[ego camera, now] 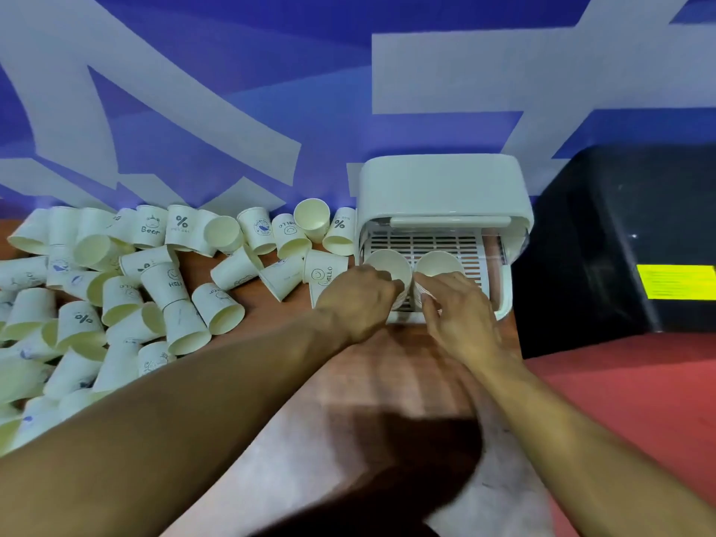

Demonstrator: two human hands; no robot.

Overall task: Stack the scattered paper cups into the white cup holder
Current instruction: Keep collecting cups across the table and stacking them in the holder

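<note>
The left hand (360, 300) is gripping one upright paper cup (387, 263), and the right hand (461, 312) is wrapping its fingers round a second cup (439, 263) just beside it. Both mouths are facing up, probably so further cups can nest inside. The two are sitting on the slatted tray (426, 242) of the white cup holder (441, 188). The scattered cups (155, 284) are lying heaped on the wooden table (387, 381) to the left, within easy reach.

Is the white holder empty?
No, a left cup and a right cup stand mouth-up in the holder, held by the left hand and the right hand.
</note>
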